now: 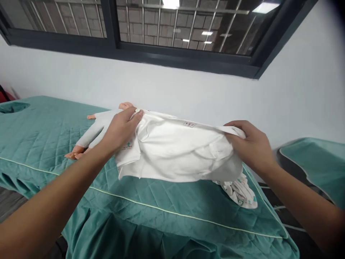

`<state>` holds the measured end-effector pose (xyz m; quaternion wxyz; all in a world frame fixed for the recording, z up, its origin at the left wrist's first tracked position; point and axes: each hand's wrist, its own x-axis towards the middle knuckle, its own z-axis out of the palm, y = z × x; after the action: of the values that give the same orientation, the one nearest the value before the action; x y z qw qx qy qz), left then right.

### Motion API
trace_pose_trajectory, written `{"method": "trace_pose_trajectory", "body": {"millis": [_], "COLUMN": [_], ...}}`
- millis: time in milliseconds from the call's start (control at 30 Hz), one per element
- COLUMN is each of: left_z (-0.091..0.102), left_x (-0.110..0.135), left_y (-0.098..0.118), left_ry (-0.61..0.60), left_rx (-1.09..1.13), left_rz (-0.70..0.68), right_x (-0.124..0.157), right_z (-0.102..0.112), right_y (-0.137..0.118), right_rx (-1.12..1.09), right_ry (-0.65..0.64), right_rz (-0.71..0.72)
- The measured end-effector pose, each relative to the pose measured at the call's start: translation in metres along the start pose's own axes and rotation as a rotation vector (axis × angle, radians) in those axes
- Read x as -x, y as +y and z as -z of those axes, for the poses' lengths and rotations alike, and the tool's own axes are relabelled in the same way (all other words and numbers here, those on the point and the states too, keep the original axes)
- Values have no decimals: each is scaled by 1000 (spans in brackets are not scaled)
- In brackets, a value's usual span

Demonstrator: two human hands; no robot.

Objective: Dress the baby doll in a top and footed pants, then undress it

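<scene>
A white baby garment [183,147] with a small printed label along its top edge is stretched out above the bed. My left hand [122,126] pinches one upper end of it, beside a round white button. At the opposite end, the fingers of my right hand [249,142] are closed around the top edge. Loose cloth hangs down between the two hands, with a small coloured print near the left. Behind my left hand lies a baby doll [91,133] in a pale suit, partly covered by that hand and the garment.
A green quilted cover [48,126] with pale piping spreads over the bed, which has a face hole at far left. A crumpled printed cloth [241,192] lies near the right end. Beyond stand a white wall [188,90] and a barred window; a green chair [320,162] is at right.
</scene>
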<state>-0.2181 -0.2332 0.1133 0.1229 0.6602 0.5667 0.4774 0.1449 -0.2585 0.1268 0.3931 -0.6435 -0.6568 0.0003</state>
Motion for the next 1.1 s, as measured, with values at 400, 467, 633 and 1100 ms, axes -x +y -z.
{"method": "trace_pose_trajectory", "body": {"millis": [400,467,633,1100], "left_z": [-207,-215,-201,-213], "left_x": [43,51,49,12], "left_y": [-67,-69,-81,-108], "left_ry": [-80,-69,-75,-126], "left_rx": [738,699,423,82], "left_rz": [412,423,410,108], "right_x": [64,66,63,21], "right_z": [-222,-235,-233,-233], "right_y": [-20,-16,3,32], "right_rx": [183,207,280,403], "right_ry": [-403,-411,-417,-326], "right_rz": [-20,-126,-150,31]}}
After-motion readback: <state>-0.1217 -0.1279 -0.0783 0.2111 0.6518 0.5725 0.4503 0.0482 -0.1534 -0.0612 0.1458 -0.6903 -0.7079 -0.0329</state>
